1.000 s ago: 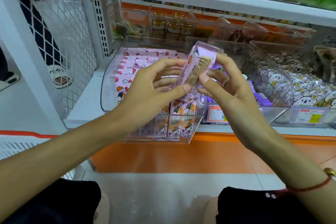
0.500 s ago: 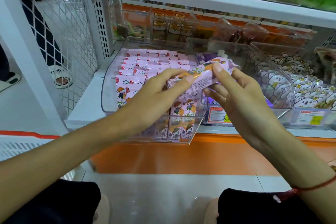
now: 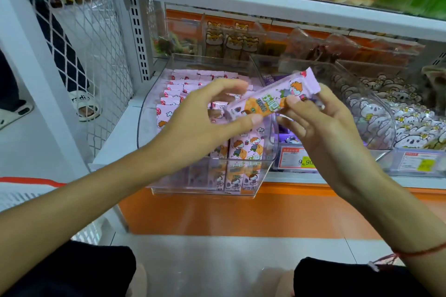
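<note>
The left hand (image 3: 200,118) pinched the low end of the packet (image 3: 270,101), forefinger lifted. The right hand (image 3: 321,128) gripped the high end, thumb on top. The packet hung tilted above the bin (image 3: 144,113), not yet placed. Rows (image 3: 183,89) of like packets already filled the bin, so slotting this one in seemingly remained.

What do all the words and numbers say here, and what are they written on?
"9.90": red and white price tag on the shelf edge.
"radi", rest unclear: white sandal behind the mesh.
Green characters on the snack packet that the left hand and right hand hold: too blurred to read.
Price tag with yellow patch, far right: too blurred.
</note>
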Tool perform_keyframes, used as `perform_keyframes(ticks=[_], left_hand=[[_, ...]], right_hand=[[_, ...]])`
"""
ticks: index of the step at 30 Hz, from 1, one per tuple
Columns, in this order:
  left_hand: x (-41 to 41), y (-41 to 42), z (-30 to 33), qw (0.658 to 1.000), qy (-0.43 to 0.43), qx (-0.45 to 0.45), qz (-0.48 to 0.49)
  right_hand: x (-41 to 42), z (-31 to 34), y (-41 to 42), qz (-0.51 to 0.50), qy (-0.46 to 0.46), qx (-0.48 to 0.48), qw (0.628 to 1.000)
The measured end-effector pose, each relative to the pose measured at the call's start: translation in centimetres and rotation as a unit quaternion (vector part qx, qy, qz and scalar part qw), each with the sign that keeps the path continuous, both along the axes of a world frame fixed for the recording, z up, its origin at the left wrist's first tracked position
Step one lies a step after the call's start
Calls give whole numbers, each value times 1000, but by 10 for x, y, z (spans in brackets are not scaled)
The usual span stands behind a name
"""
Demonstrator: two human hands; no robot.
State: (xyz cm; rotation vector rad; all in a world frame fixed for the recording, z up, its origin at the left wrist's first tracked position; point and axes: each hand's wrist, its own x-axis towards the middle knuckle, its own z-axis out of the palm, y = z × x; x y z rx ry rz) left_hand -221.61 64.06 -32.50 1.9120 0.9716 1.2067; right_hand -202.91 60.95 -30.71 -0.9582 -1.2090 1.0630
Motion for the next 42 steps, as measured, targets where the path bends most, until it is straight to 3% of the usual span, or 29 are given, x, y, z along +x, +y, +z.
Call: perform_keyframes(ticks=[3, 9, 15, 21, 28, 32, 36, 37, 40, 42], left_hand=[[-11, 29, 15, 996, 68, 31, 39], [-4, 117, 27, 940, 340, -12, 17], [7, 154, 12, 845, 532, -32, 51], [-6, 149, 10, 850, 526, -5, 26], [-16, 145, 7, 882, 471, -14, 21], [-19, 147, 3, 891, 453, -9, 27], [-19, 149, 2, 907, 419, -16, 30], [-20, 150, 1, 910, 414, -19, 31], [-18, 153, 3, 915, 401, -34, 30], [-15, 155, 7, 919, 391, -31, 32]], right_hand=[[7, 5, 16, -38, 63, -18, 997], [5, 16, 75, -119, 23, -10, 993], [-6, 13, 135, -150, -152, 21, 977], [-20, 8, 175, -118, -269, 46, 955], [-30, 9, 194, -16, -441, 97, 892], [-44, 10, 203, 6, -548, 99, 831], [-56, 1, 207, 86, -715, 1, 694], [-58, 1, 208, 98, -730, -16, 676], [-56, 9, 202, 99, -724, -34, 682], [-45, 13, 186, 69, -722, 10, 689]])
